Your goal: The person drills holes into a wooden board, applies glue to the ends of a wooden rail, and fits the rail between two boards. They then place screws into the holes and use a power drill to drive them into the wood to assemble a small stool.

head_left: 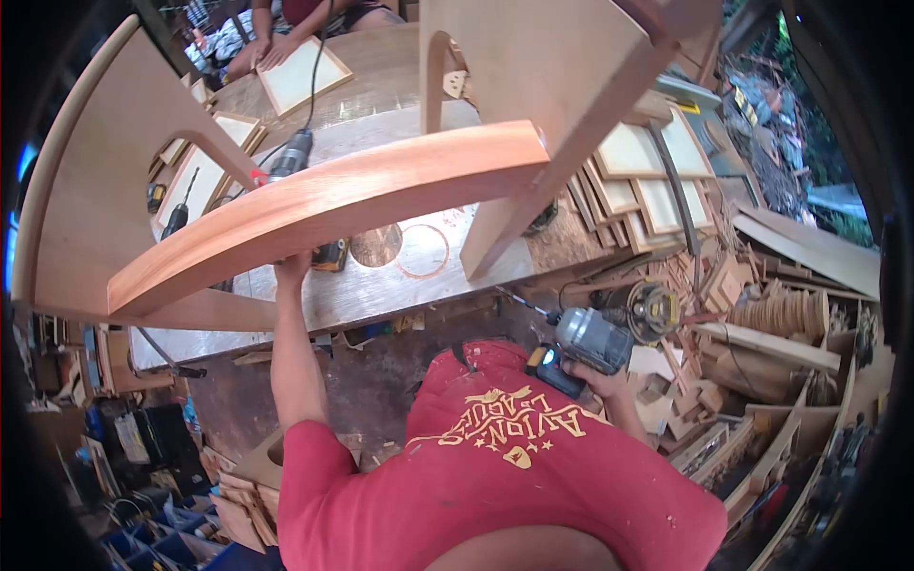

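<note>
A curved, reddish-brown wooden rail (333, 195) spans two pale wooden panels with cut-outs, the left panel (90, 181) and the right panel (543, 67). My left hand (293, 266) grips the rail's underside near its middle; most of the fingers are hidden behind the wood. Low on the right, my right hand (598, 379) is closed around the handle of a grey and black cordless drill (590, 341). Its long bit points up and left, toward the foot of the right panel and apart from it.
The panels stand on a worktable (381, 303). Behind the rail lies another drill (290, 157); a black-and-yellow battery (331, 255) shows beneath it. Across the table, a co-worker's hands (276, 52) rest on a framed board (303, 76). Stacked frames (657, 181) and wood scraps (728, 281) crowd the right.
</note>
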The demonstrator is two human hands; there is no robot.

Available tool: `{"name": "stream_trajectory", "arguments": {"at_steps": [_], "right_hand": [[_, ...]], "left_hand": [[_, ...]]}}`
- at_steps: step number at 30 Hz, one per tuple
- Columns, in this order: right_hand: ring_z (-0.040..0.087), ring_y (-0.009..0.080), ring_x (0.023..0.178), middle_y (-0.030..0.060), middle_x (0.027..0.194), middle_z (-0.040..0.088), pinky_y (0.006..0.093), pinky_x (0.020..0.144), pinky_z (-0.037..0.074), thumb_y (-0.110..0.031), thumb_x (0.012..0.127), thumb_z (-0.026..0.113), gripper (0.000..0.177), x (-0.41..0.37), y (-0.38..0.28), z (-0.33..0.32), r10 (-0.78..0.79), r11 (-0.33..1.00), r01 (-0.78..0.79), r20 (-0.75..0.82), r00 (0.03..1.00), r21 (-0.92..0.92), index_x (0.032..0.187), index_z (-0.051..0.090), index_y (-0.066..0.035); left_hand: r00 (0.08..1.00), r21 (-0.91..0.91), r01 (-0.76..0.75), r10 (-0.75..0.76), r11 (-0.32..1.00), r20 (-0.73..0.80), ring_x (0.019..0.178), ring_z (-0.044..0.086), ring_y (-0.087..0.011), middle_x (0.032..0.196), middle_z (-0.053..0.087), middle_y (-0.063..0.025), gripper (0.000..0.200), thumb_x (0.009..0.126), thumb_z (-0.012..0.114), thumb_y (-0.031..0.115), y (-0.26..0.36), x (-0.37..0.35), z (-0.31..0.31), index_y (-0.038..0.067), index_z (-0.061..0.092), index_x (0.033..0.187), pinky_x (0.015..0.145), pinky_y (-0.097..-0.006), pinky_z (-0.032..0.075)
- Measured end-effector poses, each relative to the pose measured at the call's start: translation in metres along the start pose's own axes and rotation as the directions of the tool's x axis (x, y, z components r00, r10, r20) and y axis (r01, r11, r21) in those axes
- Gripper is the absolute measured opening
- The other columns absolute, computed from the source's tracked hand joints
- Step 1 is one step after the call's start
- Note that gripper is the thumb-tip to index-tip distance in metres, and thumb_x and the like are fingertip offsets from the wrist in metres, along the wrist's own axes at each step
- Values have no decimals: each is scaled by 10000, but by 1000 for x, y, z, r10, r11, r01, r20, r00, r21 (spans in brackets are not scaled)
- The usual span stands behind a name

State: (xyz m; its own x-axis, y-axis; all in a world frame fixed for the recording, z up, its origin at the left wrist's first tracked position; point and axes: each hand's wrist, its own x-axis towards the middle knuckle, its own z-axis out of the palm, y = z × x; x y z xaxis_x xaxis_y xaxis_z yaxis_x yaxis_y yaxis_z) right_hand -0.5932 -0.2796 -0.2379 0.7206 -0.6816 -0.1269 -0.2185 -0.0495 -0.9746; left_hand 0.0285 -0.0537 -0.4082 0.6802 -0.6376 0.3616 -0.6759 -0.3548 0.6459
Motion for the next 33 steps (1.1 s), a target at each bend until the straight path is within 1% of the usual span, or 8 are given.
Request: {"name": "stream_trajectory", "arguments": {"at_steps": [3,13,15,20,24,27,30,33], "right_hand": [[678,181,991,60,1073,716,351,892,541,-64,745,834,477,0,12,1,-47,998,47,4,999,-44,1189,662,-35],[689,199,986,74,1059,723,364,878,545,-100,741,835,455,11,0,0,-23,998,20,40,999,60,1161,675,-27],[690,207,988,74,1042,724,367,878,542,-111,733,839,450,13,11,-5,-25,999,25,12,1000,-23,1147,683,-26],[634,190,1133,85,1249,644,369,988,504,-130,721,868,777,14,35,-19,-15,964,-7,82,997,267,1388,485,-18],[625,211,1153,97,1276,617,387,1001,504,-94,711,865,794,21,79,-43,-50,962,43,18,999,268,1386,454,-29],[629,200,1135,98,1254,628,382,974,518,-90,715,860,765,38,82,-69,-35,954,32,6,999,298,1370,467,-33],[652,174,1056,75,1160,673,362,919,537,-92,709,864,648,50,76,-105,-18,964,16,5,1000,264,1282,567,-34],[668,165,1004,57,1107,698,346,896,543,-89,729,853,553,56,64,-136,-3,958,-1,16,1000,286,1228,622,-36]], "left_hand": [[996,-195,55,-67,979,-55,1175,608,-247,1229,676,-98,357,1019,566,318,52,6,-24,38,644,1225,1030,-399,437],[968,292,-63,130,954,-216,1048,658,-206,1118,710,-90,379,951,694,334,74,10,-32,37,669,1185,908,-379,504],[974,-130,108,-131,986,-185,856,651,-171,993,686,-90,425,913,742,340,119,5,-35,-10,657,1137,826,-331,510],[804,-50,261,-246,964,-542,1194,563,-324,1302,573,-221,576,881,729,146,194,-67,-9,-94,503,1353,1021,-423,447],[948,-7,162,-157,987,-275,734,625,-211,817,675,-111,204,894,701,70,318,-136,34,-58,699,1053,761,-329,531],[995,-254,-90,77,963,-60,696,626,-172,814,686,-126,178,886,718,57,396,-125,75,-26,722,1043,681,-306,510],[957,-437,288,-235,852,172,747,676,-222,857,700,-148,289,930,683,146,453,-80,124,-44,681,1148,708,-325,528],[982,-248,191,-181,950,61,885,695,-312,930,708,-186,365,934,657,223,451,-24,193,-44,664,1184,809,-402,537]]}}
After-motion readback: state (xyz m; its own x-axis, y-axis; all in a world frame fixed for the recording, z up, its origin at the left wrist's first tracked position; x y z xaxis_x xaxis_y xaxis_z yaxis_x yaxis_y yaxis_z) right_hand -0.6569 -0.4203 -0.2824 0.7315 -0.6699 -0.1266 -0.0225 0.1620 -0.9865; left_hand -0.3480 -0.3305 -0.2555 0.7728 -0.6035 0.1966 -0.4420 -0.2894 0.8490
